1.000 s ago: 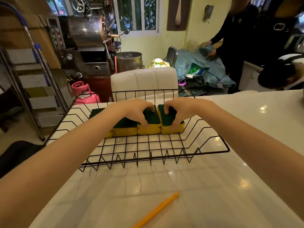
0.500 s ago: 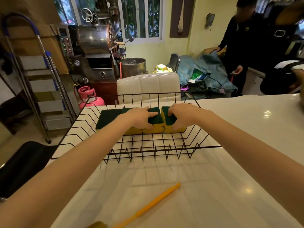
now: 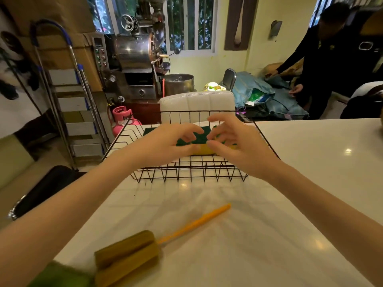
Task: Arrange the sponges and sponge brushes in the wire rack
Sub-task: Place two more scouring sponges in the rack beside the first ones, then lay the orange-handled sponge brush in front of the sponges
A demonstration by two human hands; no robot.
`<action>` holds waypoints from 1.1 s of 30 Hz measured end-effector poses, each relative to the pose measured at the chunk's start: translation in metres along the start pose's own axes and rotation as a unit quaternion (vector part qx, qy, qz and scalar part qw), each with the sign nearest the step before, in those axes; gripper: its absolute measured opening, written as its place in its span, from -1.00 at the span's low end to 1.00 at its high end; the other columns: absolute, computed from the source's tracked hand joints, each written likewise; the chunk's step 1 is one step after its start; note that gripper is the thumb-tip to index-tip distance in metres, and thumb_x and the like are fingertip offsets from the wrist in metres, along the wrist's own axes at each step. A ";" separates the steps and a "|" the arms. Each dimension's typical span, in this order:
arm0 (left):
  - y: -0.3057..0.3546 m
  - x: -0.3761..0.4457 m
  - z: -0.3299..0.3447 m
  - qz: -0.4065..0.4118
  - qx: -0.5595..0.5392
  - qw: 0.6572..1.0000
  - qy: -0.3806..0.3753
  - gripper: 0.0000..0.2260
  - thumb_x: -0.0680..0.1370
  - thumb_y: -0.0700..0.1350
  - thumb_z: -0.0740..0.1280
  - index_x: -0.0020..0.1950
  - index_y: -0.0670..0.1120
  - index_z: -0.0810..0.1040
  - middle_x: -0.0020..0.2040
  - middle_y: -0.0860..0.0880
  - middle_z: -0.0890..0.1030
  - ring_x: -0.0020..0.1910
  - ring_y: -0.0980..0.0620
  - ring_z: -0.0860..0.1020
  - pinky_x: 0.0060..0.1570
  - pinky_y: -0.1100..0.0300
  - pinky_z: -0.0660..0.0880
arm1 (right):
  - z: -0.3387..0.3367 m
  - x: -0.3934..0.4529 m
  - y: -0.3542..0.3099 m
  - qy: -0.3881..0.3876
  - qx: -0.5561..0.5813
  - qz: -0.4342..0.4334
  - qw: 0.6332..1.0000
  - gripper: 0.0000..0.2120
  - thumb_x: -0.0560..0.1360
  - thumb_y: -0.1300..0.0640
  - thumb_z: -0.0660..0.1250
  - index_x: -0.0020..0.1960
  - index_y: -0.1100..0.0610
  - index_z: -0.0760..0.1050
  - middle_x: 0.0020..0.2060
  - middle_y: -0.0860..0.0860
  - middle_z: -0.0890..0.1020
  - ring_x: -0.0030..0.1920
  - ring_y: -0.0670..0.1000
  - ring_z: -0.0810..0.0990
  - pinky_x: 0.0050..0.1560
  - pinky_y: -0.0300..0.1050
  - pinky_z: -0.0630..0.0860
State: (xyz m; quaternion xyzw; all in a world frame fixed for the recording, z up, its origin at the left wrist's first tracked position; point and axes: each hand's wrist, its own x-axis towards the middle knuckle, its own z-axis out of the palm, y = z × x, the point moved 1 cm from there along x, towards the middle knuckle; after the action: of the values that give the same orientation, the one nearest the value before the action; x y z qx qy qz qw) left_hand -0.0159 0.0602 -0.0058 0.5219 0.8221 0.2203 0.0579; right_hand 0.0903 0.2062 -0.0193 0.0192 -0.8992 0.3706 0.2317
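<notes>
A black wire rack [image 3: 186, 168] stands on the white counter [image 3: 310, 162]. Inside it lies a row of yellow sponges with dark green tops [image 3: 202, 139], mostly hidden behind my hands. My left hand [image 3: 172, 141] and my right hand [image 3: 234, 141] hover just above the sponges with the fingers spread and nothing in them. Near the front edge of the counter lies a sponge brush [image 3: 128, 253] with an olive-yellow foam head and an orange handle [image 3: 196, 222] pointing up and to the right.
A green sponge [image 3: 62, 276] shows at the bottom left corner. Behind the rack stands a white padded chair back [image 3: 196, 104]. A metal stepladder [image 3: 68, 104] and a pink gas cylinder [image 3: 122, 119] stand on the left. A person in black stands at the far right.
Both hands have let go of the sponges and lifted off them, fingers opening. The view has tilted down, so the sponge brush head now shows at the front.
</notes>
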 end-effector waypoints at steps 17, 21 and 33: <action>-0.011 -0.135 0.042 -0.134 0.022 0.972 -0.192 -0.55 0.33 0.25 0.36 0.17 0.23 0.37 0.10 0.20 0.46 0.05 0.20 0.44 0.05 0.32 0.45 | 0.053 -0.070 0.008 -0.297 -0.207 -0.021 0.932 -0.73 0.47 0.03 0.32 0.17 -0.04 0.48 0.08 -0.06 0.55 0.08 -0.07 0.46 0.12 -0.09 0.50; -0.009 -0.134 0.040 -0.152 0.044 0.969 -0.192 -0.52 0.31 0.23 0.39 0.18 0.16 0.44 0.10 0.14 0.52 0.05 0.14 0.49 0.01 0.29 0.52 | 0.053 -0.070 0.010 -0.280 -0.216 -0.021 0.935 -0.82 0.48 0.03 0.30 0.07 -0.02 0.54 -0.01 -0.03 0.59 -0.03 -0.04 0.52 0.00 -0.06 0.55; 0.008 -0.094 -0.013 -0.115 0.068 0.984 -0.115 -0.54 0.37 0.15 0.36 0.25 0.17 0.39 -0.05 0.26 0.40 -0.10 0.21 0.43 -0.18 0.41 0.40 | -0.005 -0.052 -0.006 -0.177 -0.236 -0.033 0.955 -0.82 0.46 -0.02 0.31 0.04 -0.07 0.58 -0.26 -0.27 0.47 -0.22 -0.21 0.46 -0.27 -0.38 0.31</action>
State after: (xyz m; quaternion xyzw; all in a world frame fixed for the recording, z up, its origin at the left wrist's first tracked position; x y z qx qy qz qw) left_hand 0.0289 -0.0240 -0.0039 0.4482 0.8776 0.0947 0.1412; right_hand 0.1402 0.1979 -0.0348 0.0591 -0.9864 0.1311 0.0792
